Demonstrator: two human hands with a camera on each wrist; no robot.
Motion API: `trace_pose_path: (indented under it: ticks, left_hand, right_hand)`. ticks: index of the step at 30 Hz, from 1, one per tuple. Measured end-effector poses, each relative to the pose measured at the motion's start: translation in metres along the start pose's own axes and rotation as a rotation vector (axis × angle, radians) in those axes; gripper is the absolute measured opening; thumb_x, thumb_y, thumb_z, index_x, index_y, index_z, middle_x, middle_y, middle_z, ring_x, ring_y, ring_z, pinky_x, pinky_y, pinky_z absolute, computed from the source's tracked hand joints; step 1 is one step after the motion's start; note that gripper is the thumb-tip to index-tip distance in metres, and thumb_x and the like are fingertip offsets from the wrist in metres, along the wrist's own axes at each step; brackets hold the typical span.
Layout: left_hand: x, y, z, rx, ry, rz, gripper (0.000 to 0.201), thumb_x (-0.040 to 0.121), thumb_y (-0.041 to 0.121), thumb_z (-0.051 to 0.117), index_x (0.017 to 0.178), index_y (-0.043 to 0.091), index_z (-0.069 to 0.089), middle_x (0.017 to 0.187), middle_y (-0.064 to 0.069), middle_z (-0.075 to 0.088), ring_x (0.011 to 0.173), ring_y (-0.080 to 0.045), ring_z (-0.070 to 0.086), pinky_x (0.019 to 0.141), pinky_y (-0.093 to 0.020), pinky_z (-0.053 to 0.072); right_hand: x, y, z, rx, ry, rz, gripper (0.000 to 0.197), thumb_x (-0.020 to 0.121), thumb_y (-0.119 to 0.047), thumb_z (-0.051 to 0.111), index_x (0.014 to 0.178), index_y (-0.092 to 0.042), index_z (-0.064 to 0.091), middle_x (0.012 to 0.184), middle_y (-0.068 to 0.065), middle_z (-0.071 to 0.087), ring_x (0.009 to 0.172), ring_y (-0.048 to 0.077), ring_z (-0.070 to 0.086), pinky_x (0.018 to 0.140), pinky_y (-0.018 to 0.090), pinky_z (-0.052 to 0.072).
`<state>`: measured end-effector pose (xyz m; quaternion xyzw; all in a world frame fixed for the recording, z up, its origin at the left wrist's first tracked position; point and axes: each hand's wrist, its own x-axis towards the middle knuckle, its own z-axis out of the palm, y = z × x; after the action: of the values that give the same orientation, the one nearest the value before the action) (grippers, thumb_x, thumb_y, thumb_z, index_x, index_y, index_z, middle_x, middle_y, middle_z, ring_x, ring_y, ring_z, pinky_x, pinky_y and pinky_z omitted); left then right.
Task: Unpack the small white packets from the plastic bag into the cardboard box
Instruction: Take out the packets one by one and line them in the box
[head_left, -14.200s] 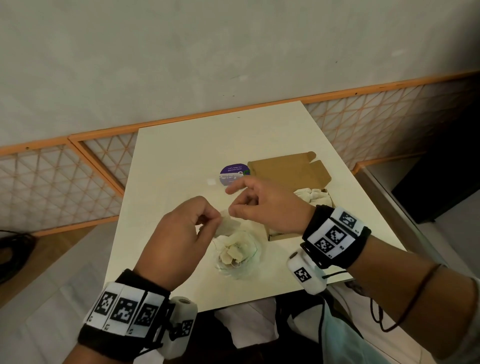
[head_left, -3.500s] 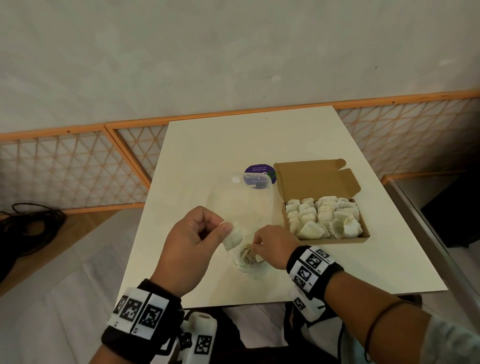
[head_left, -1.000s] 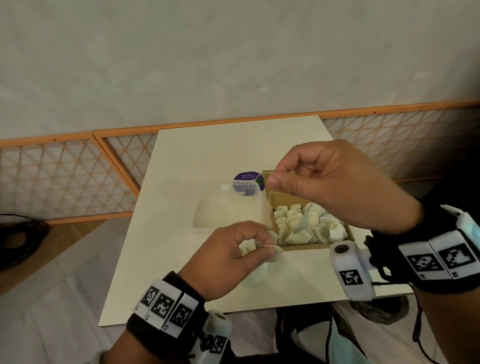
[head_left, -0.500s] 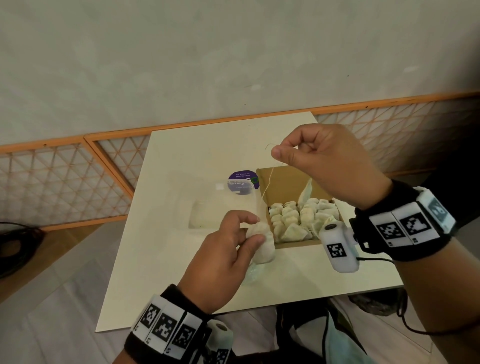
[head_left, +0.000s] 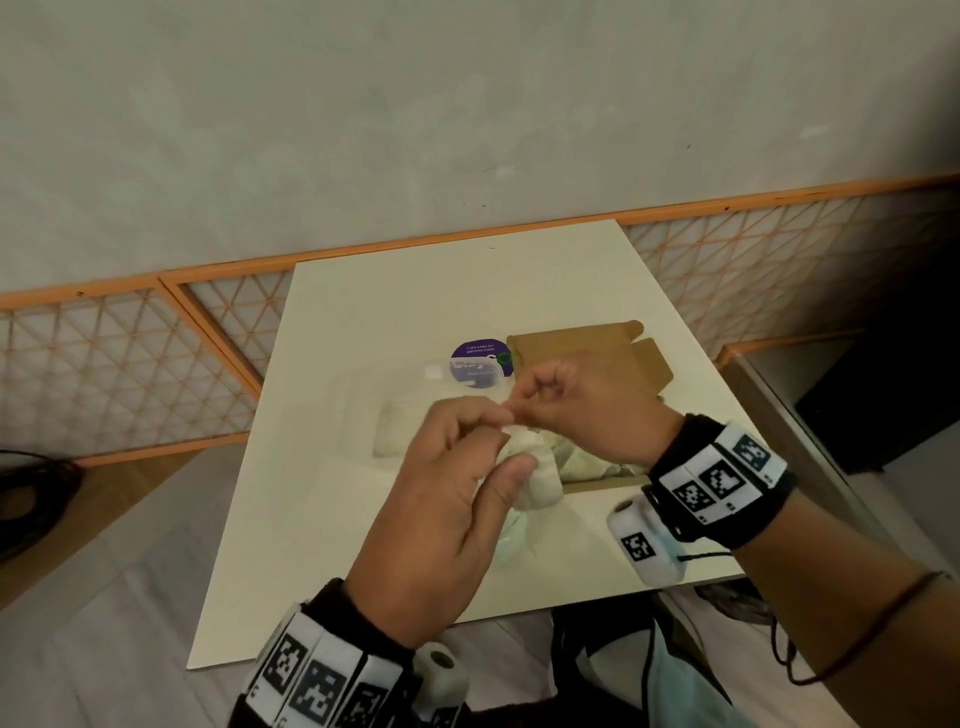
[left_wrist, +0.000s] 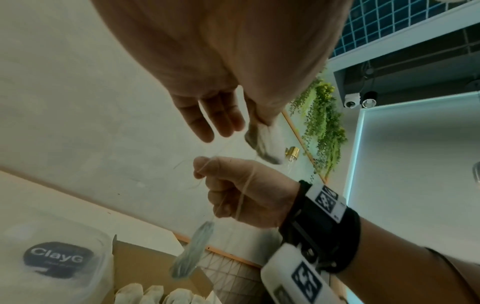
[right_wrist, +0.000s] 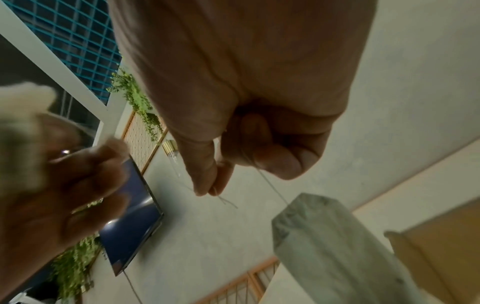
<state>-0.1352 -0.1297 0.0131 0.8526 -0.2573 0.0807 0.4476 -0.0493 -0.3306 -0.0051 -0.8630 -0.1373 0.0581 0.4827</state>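
Fingers of the right hand (left_wrist: 241, 191) are pinched on a thin string (right_wrist: 272, 186), from which a small white packet (left_wrist: 192, 253) hangs above the cardboard box (head_left: 587, 353). A second packet (head_left: 535, 480) is pinched by the left hand (head_left: 447, 514). These packets are judged light, soft and easily tangled; the pouch body is the surer hold.

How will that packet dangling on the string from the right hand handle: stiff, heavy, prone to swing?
Probably very light: the hanging packet is carried by one thin string pinched in the right hand. It looks soft rather than stiff, like the rumpled packets in the cardboard box. Hung from a single point, it will likely swing and twist, and the strings may tangle.
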Motion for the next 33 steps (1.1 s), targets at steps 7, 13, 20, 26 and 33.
trace_pose_path:
  ticks: [7, 13, 20, 26, 33]
  left_hand:
    - [0.004, 0.001, -0.003, -0.241, 0.180, -0.166, 0.004, 0.097, 0.022, 0.067, 0.097, 0.018, 0.069, 0.097, 0.010, 0.077, 0.095, -0.013, 0.073, 0.082, -0.024, 0.056]
    - [0.009, -0.011, -0.016, -0.364, 0.305, -0.282, 0.024, 0.097, 0.030, 0.066, 0.111, 0.025, 0.048, 0.094, -0.001, 0.081, 0.092, -0.020, 0.077, 0.084, -0.046, 0.059]
    - [0.004, -0.038, -0.015, -0.141, 0.333, -0.322, 0.014, 0.106, 0.022, 0.049, 0.112, 0.024, 0.037, 0.080, -0.005, 0.077, 0.051, -0.027, 0.052, 0.052, -0.038, 0.044]
    - [0.002, -0.032, -0.004, -0.060, 0.108, -0.219, 0.023, 0.106, 0.011, 0.046, 0.102, 0.032, 0.054, 0.077, 0.000, 0.068, 0.059, -0.024, 0.055, 0.057, -0.033, 0.045]
    - [0.003, -0.014, 0.008, -0.372, -0.053, -0.254, 0.024, 0.108, 0.003, 0.037, 0.111, 0.016, 0.057, 0.083, 0.000, 0.069, 0.067, -0.022, 0.064, 0.063, -0.036, 0.056]
  right_hand:
    - [-0.018, 0.009, 0.026, 0.094, -0.135, -0.005, 0.022, 0.084, -0.043, 0.070, 0.085, -0.021, 0.073, 0.077, 0.022, 0.067, 0.065, 0.020, 0.053, 0.061, 0.050, 0.048]
    - [-0.026, -0.003, 0.019, 0.273, -0.072, 0.077, 0.030, 0.100, -0.043, 0.062, 0.090, -0.016, 0.071, 0.064, 0.005, 0.048, 0.053, 0.019, 0.042, 0.057, 0.040, 0.043]
    - [-0.035, -0.052, -0.008, 0.494, -0.102, 0.057, 0.031, 0.103, -0.029, 0.058, 0.097, 0.001, 0.067, 0.058, 0.002, 0.036, 0.047, 0.012, 0.035, 0.057, 0.038, 0.058]
    - [-0.040, -0.085, -0.020, 0.616, -0.114, 0.000, 0.028, 0.106, -0.017, 0.051, 0.102, 0.008, 0.062, 0.055, -0.018, 0.056, 0.050, 0.012, 0.034, 0.067, 0.040, 0.060]
    - [-0.031, -0.084, -0.003, 0.763, -0.109, 0.061, 0.035, 0.095, -0.029, 0.063, 0.101, 0.006, 0.065, 0.058, 0.005, 0.033, 0.049, 0.013, 0.044, 0.081, 0.047, 0.063]
